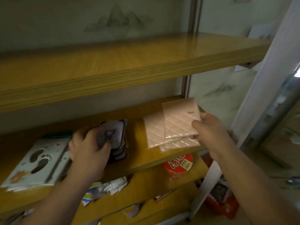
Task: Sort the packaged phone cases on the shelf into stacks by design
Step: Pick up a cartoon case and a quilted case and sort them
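On the middle wooden shelf (pixel 142 153) lie packaged phone cases. My right hand (pixel 209 129) pinches a pink quilted case (pixel 180 117) just above a small stack of the same pink quilted cases (pixel 155 133). My left hand (pixel 87 146) grips a case with a dark cartoon design (pixel 112 132) at the top of a mixed pile in the shelf's middle. At the left lies a stack of white cases with black footprints (pixel 37 161).
An upper wooden shelf (pixel 129 62) overhangs the work area. Below, a red lidded tub (pixel 178 164) and loose packets (pixel 105 189) sit on the lower shelf. A metal upright (pixel 188 85) stands at the shelf's right rear; a pale post (pixel 266 78) is further right.
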Motion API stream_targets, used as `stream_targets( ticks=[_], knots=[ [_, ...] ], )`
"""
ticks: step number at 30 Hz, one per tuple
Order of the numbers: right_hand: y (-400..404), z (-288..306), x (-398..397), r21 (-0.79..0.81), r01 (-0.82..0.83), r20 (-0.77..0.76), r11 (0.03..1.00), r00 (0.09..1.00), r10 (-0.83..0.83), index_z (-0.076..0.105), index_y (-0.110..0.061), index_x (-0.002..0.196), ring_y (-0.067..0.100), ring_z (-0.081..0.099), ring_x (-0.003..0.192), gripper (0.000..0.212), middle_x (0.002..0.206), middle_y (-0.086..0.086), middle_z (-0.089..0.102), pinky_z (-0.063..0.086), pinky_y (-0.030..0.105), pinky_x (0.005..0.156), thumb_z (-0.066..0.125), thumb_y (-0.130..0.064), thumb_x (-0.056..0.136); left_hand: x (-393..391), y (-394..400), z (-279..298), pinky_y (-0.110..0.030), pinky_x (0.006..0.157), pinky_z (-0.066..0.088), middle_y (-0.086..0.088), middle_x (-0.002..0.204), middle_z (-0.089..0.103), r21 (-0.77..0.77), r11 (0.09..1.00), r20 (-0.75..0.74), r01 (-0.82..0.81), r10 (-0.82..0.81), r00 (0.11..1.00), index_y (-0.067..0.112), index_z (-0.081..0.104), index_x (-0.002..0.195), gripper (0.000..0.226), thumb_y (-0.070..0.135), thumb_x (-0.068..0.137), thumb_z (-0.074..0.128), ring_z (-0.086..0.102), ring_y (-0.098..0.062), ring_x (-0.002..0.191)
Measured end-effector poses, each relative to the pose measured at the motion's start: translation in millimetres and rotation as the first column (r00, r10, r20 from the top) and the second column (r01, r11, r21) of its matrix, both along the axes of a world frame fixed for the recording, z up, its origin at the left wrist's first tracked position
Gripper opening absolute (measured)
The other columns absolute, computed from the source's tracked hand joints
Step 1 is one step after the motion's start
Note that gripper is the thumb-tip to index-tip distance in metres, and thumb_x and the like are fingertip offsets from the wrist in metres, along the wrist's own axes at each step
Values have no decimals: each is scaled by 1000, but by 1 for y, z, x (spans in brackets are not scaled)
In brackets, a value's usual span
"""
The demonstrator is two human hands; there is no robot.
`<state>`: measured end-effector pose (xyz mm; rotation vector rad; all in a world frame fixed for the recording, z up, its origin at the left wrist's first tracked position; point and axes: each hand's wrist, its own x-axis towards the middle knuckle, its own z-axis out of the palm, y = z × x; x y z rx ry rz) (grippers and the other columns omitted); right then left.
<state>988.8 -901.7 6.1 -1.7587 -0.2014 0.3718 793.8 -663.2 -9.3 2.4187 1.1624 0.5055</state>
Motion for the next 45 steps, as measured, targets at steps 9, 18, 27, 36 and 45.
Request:
stream_targets(
  ticks=[9, 18, 27, 36, 45],
  knots=[
    [12, -24, 48, -551, -49, 247, 833, 944, 219, 63, -22, 102, 20, 63, 82, 32, 94, 1, 69, 48, 31, 66, 61, -46, 81, -6, -13, -2, -55, 110, 24, -14, 154, 27, 17, 997, 40, -71, 70, 997, 27, 56, 130, 40, 27, 91, 62, 23, -40, 138],
    [13, -19, 31, -751, 93, 381, 654, 870, 314, 47, -22, 135, 29, 41, 123, 60, 132, 9, 47, 40, 41, 93, 49, -60, 89, -4, -25, -2, -51, 113, 22, -8, 153, 29, 56, 998, 70, -1, -3, 998, 29, 57, 128, 42, 26, 87, 65, 19, -31, 141],
    [34, 2, -20, -652, 20, 613, 758, 601, 512, 51, -20, 135, 21, 43, 130, 50, 140, 0, 50, 39, 38, 106, 54, -46, 93, -14, -19, -4, -48, 111, 30, 7, 148, 40, 138, 981, 7, 133, -135, 991, 35, 53, 135, 45, 35, 91, 61, 29, -26, 136],
    [109, 2, -98, -645, -201, 637, 737, 392, 664, 49, -26, 135, 16, 46, 124, 50, 133, -6, 47, 47, 36, 101, 50, -50, 92, -89, 21, -5, -42, 112, 27, 8, 146, 47, 171, 985, -20, 3, 1, 1000, 28, 56, 134, 45, 36, 90, 60, 33, -20, 135],
    [189, 4, -188, -638, -448, 517, 626, 354, 780, 40, -33, 143, 6, 37, 131, 55, 141, -16, 35, 39, 29, 108, 46, -57, 94, -170, 100, 2, -43, 110, 31, 4, 146, 48, 125, 980, -44, -153, 160, 986, 26, 52, 140, 49, 40, 92, 56, 33, -25, 135]
  ],
)
